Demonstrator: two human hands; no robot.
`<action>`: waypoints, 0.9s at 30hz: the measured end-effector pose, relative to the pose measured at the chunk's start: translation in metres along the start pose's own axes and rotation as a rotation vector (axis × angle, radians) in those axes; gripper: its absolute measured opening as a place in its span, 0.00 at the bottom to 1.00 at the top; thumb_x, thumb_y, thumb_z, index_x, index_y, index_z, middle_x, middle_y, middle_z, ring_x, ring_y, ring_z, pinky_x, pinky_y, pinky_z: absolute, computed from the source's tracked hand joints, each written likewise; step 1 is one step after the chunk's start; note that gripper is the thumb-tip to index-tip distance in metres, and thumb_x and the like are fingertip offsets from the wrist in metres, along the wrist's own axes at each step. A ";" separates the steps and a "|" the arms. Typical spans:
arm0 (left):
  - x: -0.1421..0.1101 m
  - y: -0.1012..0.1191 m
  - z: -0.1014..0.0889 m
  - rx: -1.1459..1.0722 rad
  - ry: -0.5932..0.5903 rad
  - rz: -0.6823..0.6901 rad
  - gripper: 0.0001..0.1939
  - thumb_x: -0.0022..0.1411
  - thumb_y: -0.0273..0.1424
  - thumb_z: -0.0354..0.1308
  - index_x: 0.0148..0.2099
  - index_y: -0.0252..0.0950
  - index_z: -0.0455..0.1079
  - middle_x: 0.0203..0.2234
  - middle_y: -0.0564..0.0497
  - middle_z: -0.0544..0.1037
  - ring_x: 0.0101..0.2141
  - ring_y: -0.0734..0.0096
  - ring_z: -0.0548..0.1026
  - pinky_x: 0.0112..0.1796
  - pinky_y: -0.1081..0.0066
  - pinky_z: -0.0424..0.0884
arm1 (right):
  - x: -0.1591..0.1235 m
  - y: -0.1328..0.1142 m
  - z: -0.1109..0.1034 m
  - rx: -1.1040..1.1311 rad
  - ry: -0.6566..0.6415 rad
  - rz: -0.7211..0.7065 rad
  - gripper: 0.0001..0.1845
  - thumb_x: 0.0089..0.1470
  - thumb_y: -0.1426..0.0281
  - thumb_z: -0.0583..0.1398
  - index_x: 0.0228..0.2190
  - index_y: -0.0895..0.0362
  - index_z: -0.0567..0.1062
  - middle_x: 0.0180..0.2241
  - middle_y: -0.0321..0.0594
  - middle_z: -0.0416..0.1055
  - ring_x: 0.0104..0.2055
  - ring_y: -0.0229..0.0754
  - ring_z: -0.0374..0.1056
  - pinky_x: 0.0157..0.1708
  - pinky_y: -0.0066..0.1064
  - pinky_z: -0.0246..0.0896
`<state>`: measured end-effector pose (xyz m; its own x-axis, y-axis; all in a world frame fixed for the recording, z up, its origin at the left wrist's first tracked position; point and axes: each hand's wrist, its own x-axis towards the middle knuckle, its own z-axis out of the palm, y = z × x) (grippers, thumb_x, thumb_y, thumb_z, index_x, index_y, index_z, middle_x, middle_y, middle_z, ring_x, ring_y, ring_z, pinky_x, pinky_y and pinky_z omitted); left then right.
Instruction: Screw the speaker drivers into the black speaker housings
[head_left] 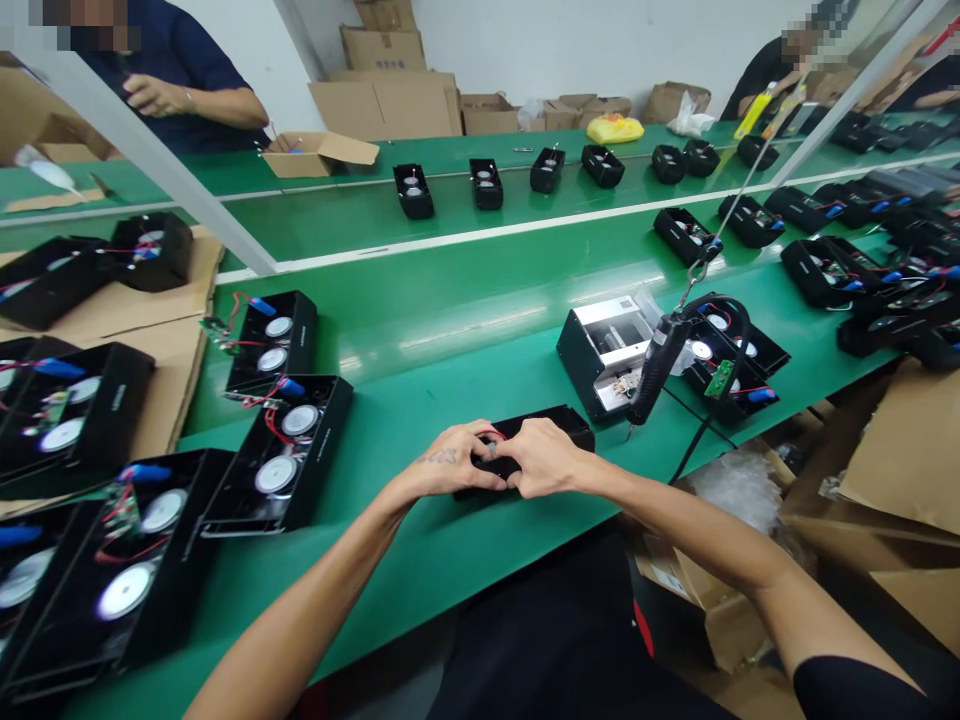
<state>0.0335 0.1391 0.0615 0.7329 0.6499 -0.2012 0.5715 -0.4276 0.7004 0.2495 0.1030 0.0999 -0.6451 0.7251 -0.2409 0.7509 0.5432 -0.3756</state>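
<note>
The black speaker housing (pixel 551 428) lay on the green table (pixel 420 300) directly in front of the person, its long axis running across the view and rising slightly toward its right end. Both forearms came in from the lower corners and converged on it, elbows out and wrists bent. The left hand (pixel 450 462), tattooed near the wrist, and the right hand (pixel 544 458) met over the housing's left half, and their fingertips (pixel 504 480) nearly touched. Each grip was closed on the housing, though the fingers hid exactly what they pinched. A red wire (pixel 491 435) showed between them.

The table's near edge ran just below the housing. Beyond it, open green surface stretched to a white rail (pixel 480 235). To the housing's left stood an open housing (pixel 277 450) with two round white drivers. Just beyond its right end, an electric screwdriver (pixel 658 365) hung tip-down beside a white-and-silver fixture (pixel 604 350). Further right lay another housing (pixel 731 360) with a green circuit board (pixel 720 378). More black housings (pixel 487 185) lined the far table, where a co-worker's hand (pixel 154 95) showed past the rail.
</note>
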 end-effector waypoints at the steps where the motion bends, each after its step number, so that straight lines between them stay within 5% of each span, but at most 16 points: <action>1: -0.002 0.001 0.002 0.017 0.010 0.011 0.14 0.58 0.47 0.73 0.32 0.42 0.84 0.54 0.51 0.82 0.53 0.59 0.80 0.53 0.65 0.73 | -0.004 -0.001 0.002 0.010 0.009 -0.006 0.22 0.56 0.68 0.68 0.53 0.52 0.85 0.35 0.45 0.86 0.40 0.55 0.83 0.39 0.37 0.66; 4: -0.013 0.003 0.015 0.081 0.051 0.047 0.10 0.58 0.44 0.75 0.36 0.45 0.85 0.55 0.50 0.82 0.62 0.48 0.75 0.63 0.55 0.69 | -0.027 0.004 0.010 0.086 0.211 -0.118 0.21 0.58 0.71 0.69 0.54 0.56 0.82 0.41 0.47 0.86 0.46 0.54 0.83 0.49 0.42 0.71; 6: -0.022 0.001 0.032 0.153 0.111 0.100 0.07 0.58 0.40 0.76 0.38 0.46 0.86 0.53 0.49 0.83 0.68 0.41 0.68 0.68 0.45 0.62 | -0.051 0.014 0.014 0.205 0.595 -0.139 0.18 0.62 0.72 0.67 0.53 0.55 0.80 0.48 0.48 0.85 0.52 0.52 0.80 0.55 0.44 0.72; 9: -0.034 -0.007 0.059 0.336 0.304 0.243 0.02 0.61 0.36 0.73 0.35 0.47 0.84 0.48 0.50 0.84 0.69 0.39 0.67 0.68 0.39 0.61 | -0.087 0.031 0.019 0.326 1.194 0.080 0.10 0.65 0.74 0.64 0.47 0.52 0.79 0.43 0.44 0.83 0.47 0.48 0.79 0.50 0.42 0.75; 11: -0.038 -0.009 0.072 0.393 0.380 0.289 0.02 0.63 0.35 0.71 0.35 0.46 0.84 0.47 0.50 0.85 0.69 0.39 0.67 0.67 0.38 0.62 | -0.100 0.035 0.024 0.311 1.279 0.128 0.08 0.65 0.75 0.64 0.44 0.51 0.79 0.39 0.41 0.81 0.42 0.47 0.78 0.45 0.41 0.75; 16: -0.037 0.005 0.072 0.363 0.366 0.237 0.03 0.64 0.36 0.72 0.41 0.48 0.85 0.50 0.50 0.84 0.70 0.40 0.66 0.67 0.36 0.62 | -0.081 0.014 0.043 0.128 0.689 -0.217 0.13 0.64 0.73 0.67 0.50 0.56 0.77 0.47 0.47 0.83 0.48 0.50 0.78 0.50 0.44 0.72; 20: -0.026 0.012 0.048 0.238 0.179 0.096 0.08 0.58 0.37 0.77 0.41 0.49 0.86 0.52 0.50 0.84 0.70 0.38 0.66 0.69 0.35 0.59 | -0.052 -0.002 0.041 -0.050 0.251 -0.179 0.15 0.65 0.71 0.68 0.51 0.60 0.77 0.47 0.50 0.83 0.49 0.52 0.78 0.53 0.46 0.68; 27: -0.006 0.007 0.014 0.096 0.060 -0.002 0.12 0.56 0.45 0.76 0.32 0.43 0.84 0.55 0.50 0.81 0.62 0.49 0.75 0.63 0.54 0.69 | -0.019 0.003 0.004 0.042 -0.010 -0.016 0.17 0.62 0.71 0.70 0.53 0.56 0.81 0.44 0.45 0.85 0.47 0.54 0.81 0.51 0.42 0.66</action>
<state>0.0380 0.1230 0.0581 0.7100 0.6859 -0.1596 0.6078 -0.4824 0.6308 0.2632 0.0891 0.0993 -0.6582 0.7123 -0.2437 0.7342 0.5358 -0.4170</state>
